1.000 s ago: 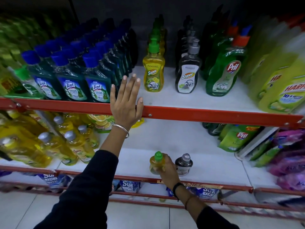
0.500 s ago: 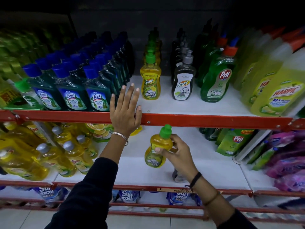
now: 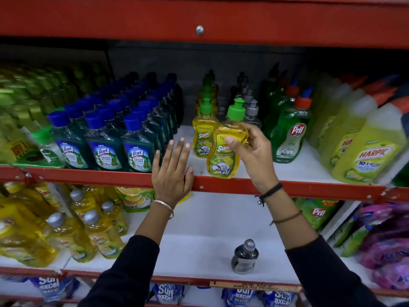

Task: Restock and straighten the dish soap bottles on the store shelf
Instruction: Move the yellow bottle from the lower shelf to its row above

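Note:
My right hand [image 3: 254,154] grips a yellow Super dish soap bottle with a green cap [image 3: 223,160], held slightly tilted at the front edge of the upper shelf [image 3: 287,171]. Just behind it stands a row of matching yellow bottles [image 3: 202,138]. To the right of that row runs a line of dark bottles with grey pumps [image 3: 251,111]. My left hand [image 3: 171,171] rests flat on the red shelf rail [image 3: 99,178], fingers spread. One dark grey-capped bottle [image 3: 244,257] stands alone on the lower shelf [image 3: 199,240].
Blue-capped Lizol bottles [image 3: 104,149] fill the upper shelf's left; green Pril bottles [image 3: 287,134] and Harpic bottles [image 3: 365,156] stand to the right. Yellow bottles [image 3: 66,235] crowd the lower shelf's left, pouches [image 3: 387,240] its right. A red beam [image 3: 199,21] runs overhead.
My right hand has lifted the yellow bottle from the lower shelf up to the upper shelf's front edge. The view has tilted upward. My left hand stays on the rail.

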A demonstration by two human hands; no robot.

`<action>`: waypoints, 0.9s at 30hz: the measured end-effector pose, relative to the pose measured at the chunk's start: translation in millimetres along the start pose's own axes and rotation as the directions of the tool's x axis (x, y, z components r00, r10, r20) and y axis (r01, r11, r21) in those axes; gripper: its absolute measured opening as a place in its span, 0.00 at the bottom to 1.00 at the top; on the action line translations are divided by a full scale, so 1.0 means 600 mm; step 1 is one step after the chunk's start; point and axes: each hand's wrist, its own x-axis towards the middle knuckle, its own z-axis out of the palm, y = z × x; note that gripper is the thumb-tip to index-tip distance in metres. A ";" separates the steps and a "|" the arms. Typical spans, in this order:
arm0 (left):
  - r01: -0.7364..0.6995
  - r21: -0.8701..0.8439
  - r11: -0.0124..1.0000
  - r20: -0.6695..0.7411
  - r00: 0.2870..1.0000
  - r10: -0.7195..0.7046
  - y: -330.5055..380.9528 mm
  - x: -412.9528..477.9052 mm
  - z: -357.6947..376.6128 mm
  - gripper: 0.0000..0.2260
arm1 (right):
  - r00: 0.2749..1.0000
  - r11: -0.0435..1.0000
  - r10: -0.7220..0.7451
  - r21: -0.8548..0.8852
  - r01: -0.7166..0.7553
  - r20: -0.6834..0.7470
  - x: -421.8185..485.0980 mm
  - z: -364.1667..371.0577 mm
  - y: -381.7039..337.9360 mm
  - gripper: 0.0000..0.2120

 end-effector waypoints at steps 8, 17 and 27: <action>-0.012 -0.013 1.000 -0.031 0.999 0.012 0.000 -0.001 0.003 0.23 | 0.997 0.996 0.033 -0.083 -0.028 0.063 0.050 0.051 0.065 0.22; -0.015 -0.027 1.000 -0.065 0.998 0.014 -0.002 -0.004 0.008 0.25 | 0.988 0.988 0.050 -0.155 -0.027 0.149 0.048 0.064 0.084 0.22; -0.007 -0.028 1.000 -0.062 0.998 0.005 -0.001 -0.003 0.008 0.24 | 0.969 0.896 -0.241 -0.394 0.204 -0.047 -0.066 -0.006 0.059 0.13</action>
